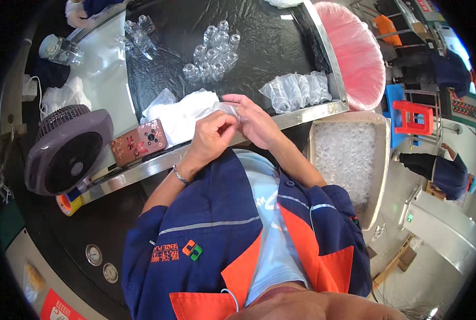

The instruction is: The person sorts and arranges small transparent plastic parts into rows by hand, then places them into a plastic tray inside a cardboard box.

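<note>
My left hand (pixel 212 137) is closed in a pinch in front of my chest, at the near edge of the table. My right hand (pixel 256 125) meets it, with the fingers bent round a clear plastic bag (pixel 227 108). The bag stretches between both hands; whether a bottle is inside is hidden by my fingers. Just beyond my left hand lies a pile of white and clear plastic bags (pixel 180 114). To the right of my hands, several bagged clear bottles (pixel 295 92) lie in a row. Farther off, a cluster of bare clear bottles (pixel 214 53) stands on the black sheeting.
A phone in a brown case (pixel 138 143) and a grey fan (pixel 70 149) sit on the left. More clear bottles (pixel 139 34) and a jar (pixel 61 49) are farther back. At right are a box of clear pieces (pixel 344 154), a pink-lined bin (pixel 350 53) and a red stool (pixel 413 117).
</note>
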### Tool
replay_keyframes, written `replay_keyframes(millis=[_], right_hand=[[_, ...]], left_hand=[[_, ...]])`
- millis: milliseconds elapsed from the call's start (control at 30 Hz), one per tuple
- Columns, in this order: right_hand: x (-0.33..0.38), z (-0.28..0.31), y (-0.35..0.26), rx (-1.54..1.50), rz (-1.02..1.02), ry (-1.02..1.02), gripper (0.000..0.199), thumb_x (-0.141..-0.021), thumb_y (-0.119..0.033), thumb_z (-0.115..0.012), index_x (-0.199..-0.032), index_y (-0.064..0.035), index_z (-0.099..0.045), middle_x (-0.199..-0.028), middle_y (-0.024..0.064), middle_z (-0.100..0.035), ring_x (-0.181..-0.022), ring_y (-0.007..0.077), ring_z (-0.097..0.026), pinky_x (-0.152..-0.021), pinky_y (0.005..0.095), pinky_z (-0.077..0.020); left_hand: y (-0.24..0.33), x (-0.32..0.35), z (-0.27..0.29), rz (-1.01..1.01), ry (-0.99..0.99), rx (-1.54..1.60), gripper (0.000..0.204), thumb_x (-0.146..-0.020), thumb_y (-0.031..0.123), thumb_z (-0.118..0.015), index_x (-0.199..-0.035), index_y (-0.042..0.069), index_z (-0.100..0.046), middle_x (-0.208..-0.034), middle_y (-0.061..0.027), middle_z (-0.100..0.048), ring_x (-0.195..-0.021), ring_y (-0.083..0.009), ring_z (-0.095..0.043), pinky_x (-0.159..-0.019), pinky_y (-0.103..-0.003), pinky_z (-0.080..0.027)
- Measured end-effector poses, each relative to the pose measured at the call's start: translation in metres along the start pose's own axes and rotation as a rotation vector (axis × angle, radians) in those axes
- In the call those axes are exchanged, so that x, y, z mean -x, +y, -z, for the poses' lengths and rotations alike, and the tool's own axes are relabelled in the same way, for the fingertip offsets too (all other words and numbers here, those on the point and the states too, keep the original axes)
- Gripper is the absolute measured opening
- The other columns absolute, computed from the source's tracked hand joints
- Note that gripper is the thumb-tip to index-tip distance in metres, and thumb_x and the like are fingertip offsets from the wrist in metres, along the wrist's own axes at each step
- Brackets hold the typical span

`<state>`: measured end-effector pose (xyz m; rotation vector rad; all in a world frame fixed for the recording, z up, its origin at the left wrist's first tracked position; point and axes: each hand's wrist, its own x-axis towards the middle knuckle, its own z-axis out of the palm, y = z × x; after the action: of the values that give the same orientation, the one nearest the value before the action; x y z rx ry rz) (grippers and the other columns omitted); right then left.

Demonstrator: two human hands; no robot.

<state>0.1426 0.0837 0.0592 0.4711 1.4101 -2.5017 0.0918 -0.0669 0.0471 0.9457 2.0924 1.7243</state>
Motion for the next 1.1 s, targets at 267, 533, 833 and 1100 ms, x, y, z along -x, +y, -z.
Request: replay_keyframes(millis=[267, 533, 833, 1100], right_hand=[[-0.004, 0.013, 0.011, -0.121, 0.074, -0.097, 0.037, -0.099, -0.015, -0.045, -0.133, -0.0017, -0.044, -0.124, 0.0108, -0.053, -0.109, 0.0196, -0.055, -0.094, 0.0327, -0.0458], [-0.010, 0.015, 0.007, 0.127, 0.162, -0.154, 0.023, -0.092, -0.008, -0.049, -0.106, -0.0014, -0.066, -0.133, 0.0141, -0.049, -0.118, 0.0223, -0.052, -0.100, 0.0327, -0.0396], [-0.013, 0.051, -0.016, 1.891, 0.596, 0.491, 0.022, -0.082, -0.017, -0.065, -0.099, -0.0046, -0.066, -0.127, 0.0207, -0.049, -0.123, 0.0376, -0.043, -0.099, 0.0446, -0.0390], [-0.080, 0.022, -0.035, 1.600, 0.775, 0.506, 0.043, -0.076, -0.017, -0.073, -0.113, -0.0066, -0.053, -0.101, 0.0142, -0.056, -0.092, 0.0332, -0.058, -0.077, 0.0428, -0.0470]], left_hand=[[0.000, -0.005, 0.006, 0.108, 0.065, 0.050, 0.007, -0.077, -0.003, -0.064, -0.083, 0.000, -0.063, -0.076, -0.0101, -0.063, -0.064, -0.0197, -0.062, -0.058, -0.029, -0.049], [0.002, 0.005, -0.014, -0.154, -0.097, -0.105, 0.010, -0.078, -0.001, -0.068, -0.087, 0.001, -0.064, -0.083, -0.0113, -0.066, -0.071, -0.0226, -0.065, -0.063, -0.031, -0.051], [-0.028, 0.004, 0.044, 0.138, 0.068, -0.538, 0.017, -0.076, 0.008, -0.074, -0.086, 0.002, -0.062, -0.082, -0.0111, -0.063, -0.065, -0.0206, -0.062, -0.056, -0.033, -0.049], [-0.042, 0.015, 0.046, 0.293, 0.092, -0.478, 0.017, -0.078, 0.014, -0.074, -0.082, 0.001, -0.065, -0.070, -0.0125, -0.066, -0.062, -0.0209, -0.064, -0.058, -0.032, -0.049]])
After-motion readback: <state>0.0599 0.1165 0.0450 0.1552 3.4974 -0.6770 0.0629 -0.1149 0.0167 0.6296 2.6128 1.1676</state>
